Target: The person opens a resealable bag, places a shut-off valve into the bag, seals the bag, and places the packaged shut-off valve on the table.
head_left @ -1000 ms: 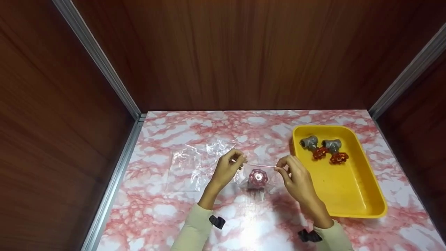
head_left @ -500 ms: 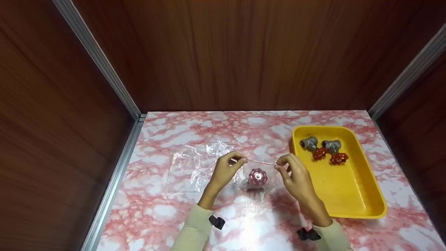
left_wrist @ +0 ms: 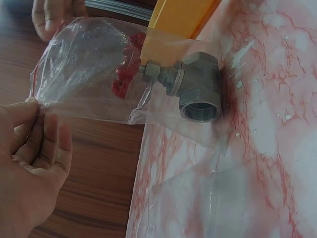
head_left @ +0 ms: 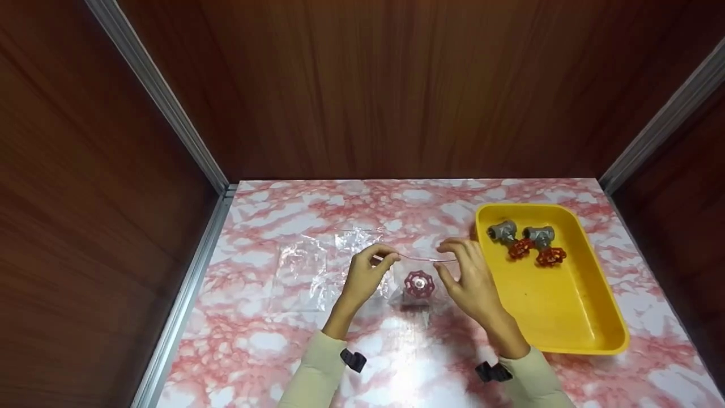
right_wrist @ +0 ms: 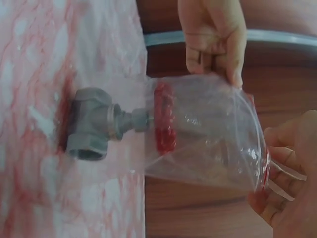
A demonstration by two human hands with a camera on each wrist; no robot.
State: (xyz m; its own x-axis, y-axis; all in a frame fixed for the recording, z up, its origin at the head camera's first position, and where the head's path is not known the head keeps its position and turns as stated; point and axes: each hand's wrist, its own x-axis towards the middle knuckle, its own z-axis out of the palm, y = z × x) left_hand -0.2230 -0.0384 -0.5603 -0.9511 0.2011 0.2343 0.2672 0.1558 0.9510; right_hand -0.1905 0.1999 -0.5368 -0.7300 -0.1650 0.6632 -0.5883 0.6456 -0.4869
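Observation:
A grey gate valve [left_wrist: 195, 82] with a red handwheel [head_left: 419, 284] stands on the table inside a clear zip bag [right_wrist: 213, 134], its wheel upward. The bag's red-edged mouth rises above the wheel. My left hand [head_left: 365, 275] pinches one end of that mouth between thumb and fingers, as the left wrist view shows. At the other end is my right hand [head_left: 473, 283], thumb and fingers spread apart around the red edge. In the right wrist view its thumb lies right at the bag's corner.
To the right, a yellow tray [head_left: 566, 317] holds two more valves, one a grey valve [head_left: 503, 231] and the other a valve with red wheel [head_left: 541, 235]. Flat clear bags [head_left: 300, 277] lie on the marbled table [head_left: 266, 362] at left. Wood-look panels [head_left: 362, 90] wall in the back and sides.
My right hand has let its pinch on the bag's edge go, spread its fingers and shifted slightly left. The bag's mouth has risen a little. My left hand keeps its pinch.

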